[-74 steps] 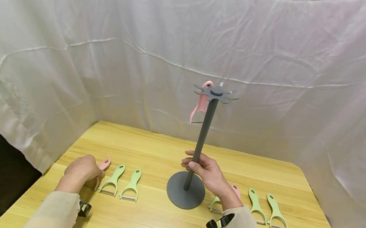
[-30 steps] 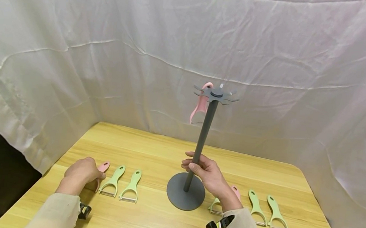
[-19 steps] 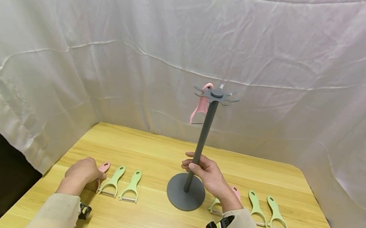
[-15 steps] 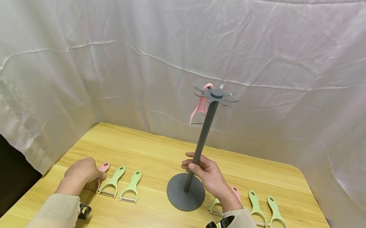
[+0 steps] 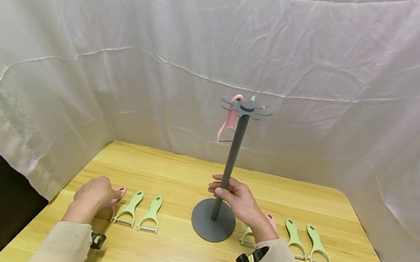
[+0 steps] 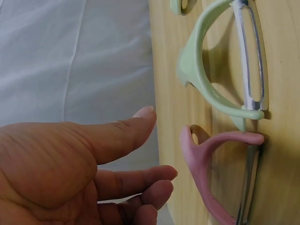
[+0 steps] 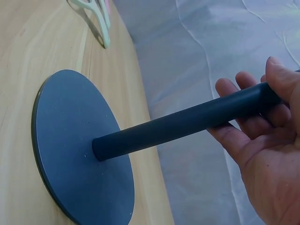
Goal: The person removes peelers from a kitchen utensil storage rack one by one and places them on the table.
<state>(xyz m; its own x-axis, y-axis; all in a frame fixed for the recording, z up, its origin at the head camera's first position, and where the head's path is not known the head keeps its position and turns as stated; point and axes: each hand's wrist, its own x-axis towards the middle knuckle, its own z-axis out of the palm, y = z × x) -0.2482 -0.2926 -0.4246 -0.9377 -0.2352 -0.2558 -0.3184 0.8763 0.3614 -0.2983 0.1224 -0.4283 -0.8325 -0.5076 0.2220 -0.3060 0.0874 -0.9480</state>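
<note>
My left hand (image 5: pixel 95 193) is over a pink peeler (image 6: pixel 201 161) that lies on the table at the left. In the left wrist view its thumb and fingers are parted and hold nothing, a little away from the peeler. My right hand (image 5: pixel 244 202) grips the upright pole of a dark grey stand (image 5: pixel 234 153), thumb on the near side and fingers behind. Hooked arms spread from the stand's top, and another pink peeler (image 5: pixel 231 119) hangs there on the left side. Two green peelers (image 5: pixel 132 204) lie just right of my left hand.
Right of the stand's round base (image 7: pixel 75 140) lie two green peelers (image 5: pixel 315 242). A further green peeler (image 5: pixel 247 238) and a pink peeler (image 5: pixel 271 219) are partly hidden by my right wrist. Pale curtains (image 5: pixel 182 102) enclose the wooden table (image 5: pixel 180 257).
My left hand has risen slightly, its thumb shifting up toward the handle end of the pink peeler on the table. The right hand keeps its hold on the stand.
</note>
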